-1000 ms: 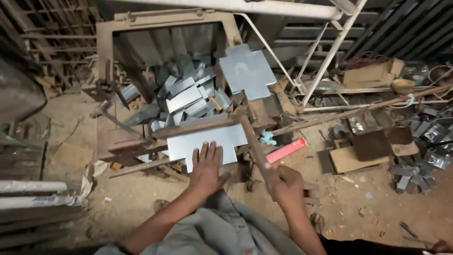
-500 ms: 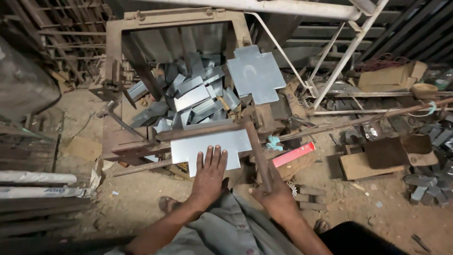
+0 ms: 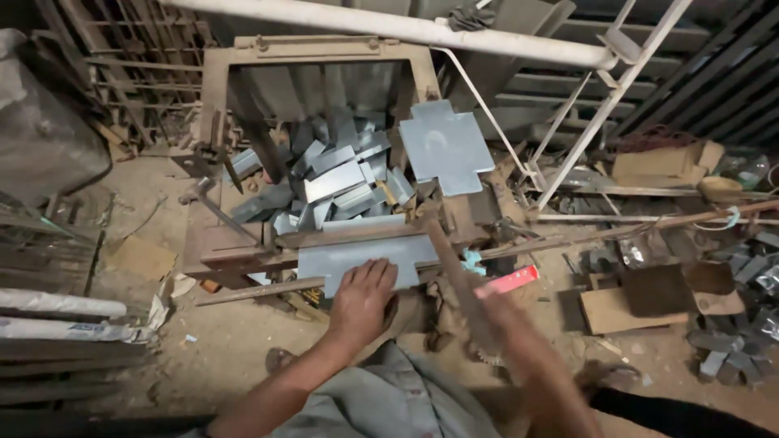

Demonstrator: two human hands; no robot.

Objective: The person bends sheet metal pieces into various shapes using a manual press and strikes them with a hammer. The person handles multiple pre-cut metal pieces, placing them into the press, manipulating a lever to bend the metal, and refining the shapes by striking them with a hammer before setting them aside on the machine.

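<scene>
My left hand (image 3: 362, 297) lies flat, fingers spread, on a grey notched metal sheet (image 3: 357, 255) that rests on the rusty bed of a hand-worked press (image 3: 243, 251). My right hand (image 3: 493, 318) is blurred and closed around the long rusty lever (image 3: 450, 259) that slants down from the press toward me. Behind the sheet, inside the press frame (image 3: 316, 50), several folded grey metal pieces (image 3: 334, 177) lie in a heap. A flat cross-shaped sheet (image 3: 447, 149) leans at the frame's right side.
A white pipe (image 3: 406, 29) runs overhead. A red bar (image 3: 508, 281) lies right of the lever. Cardboard boxes (image 3: 641, 297) and more metal pieces (image 3: 730, 341) sit on the dirt floor at right. Wrapped bundles (image 3: 57, 316) lie at left.
My left hand stays pressed on the sheet. My right arm and the lever are now blurred with motion, and the hand sits slightly higher on the lever. The view has shifted a little.
</scene>
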